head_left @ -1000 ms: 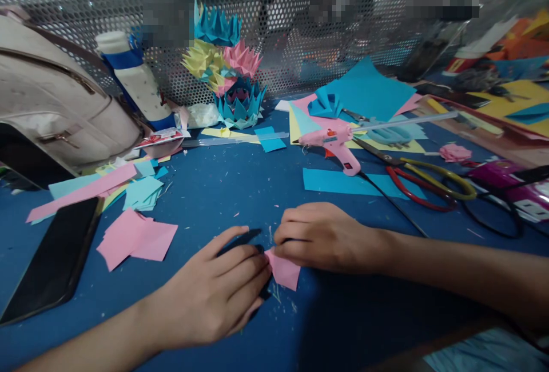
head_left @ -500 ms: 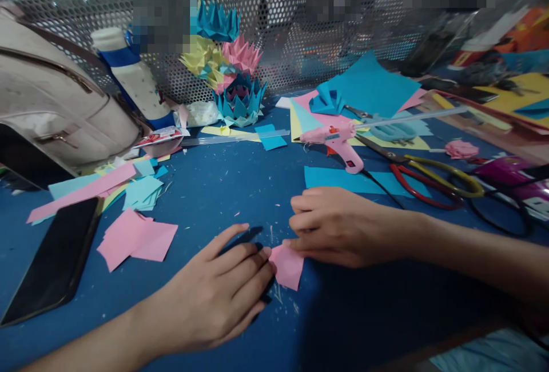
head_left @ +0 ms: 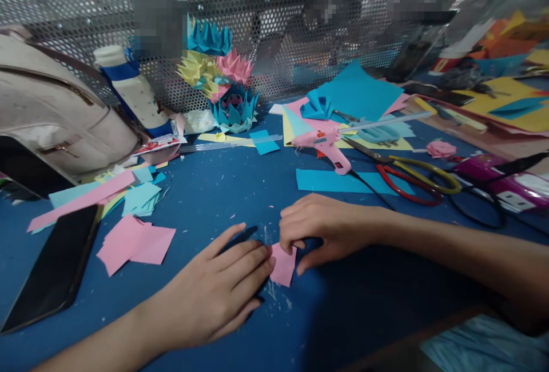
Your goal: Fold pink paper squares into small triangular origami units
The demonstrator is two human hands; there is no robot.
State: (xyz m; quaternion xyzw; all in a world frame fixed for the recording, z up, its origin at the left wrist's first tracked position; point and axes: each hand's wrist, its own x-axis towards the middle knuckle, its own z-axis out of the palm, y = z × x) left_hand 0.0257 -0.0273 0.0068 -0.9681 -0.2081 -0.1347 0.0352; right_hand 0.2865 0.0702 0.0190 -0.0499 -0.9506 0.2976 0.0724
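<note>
Left hand (head_left: 218, 289) spread flat, fingertips on 9 o'clock edge of pink paper piece (head_left: 283, 268), on worktop (head_left: 240, 183); right hand (head_left: 315, 229) curled at its 12 o'clock, thumb clear. Risks: slackened left pressure could skew paper; right forearm could snag glue-gun cord (head_left: 372, 190), 2 o'clock.

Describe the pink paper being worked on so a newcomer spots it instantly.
Find the blue table, then its near middle. There, between the left hand and right hand, lies a small pink paper. Unlike the loose pink sheets beside the flat black phone, this one has fingers on it.
</note>
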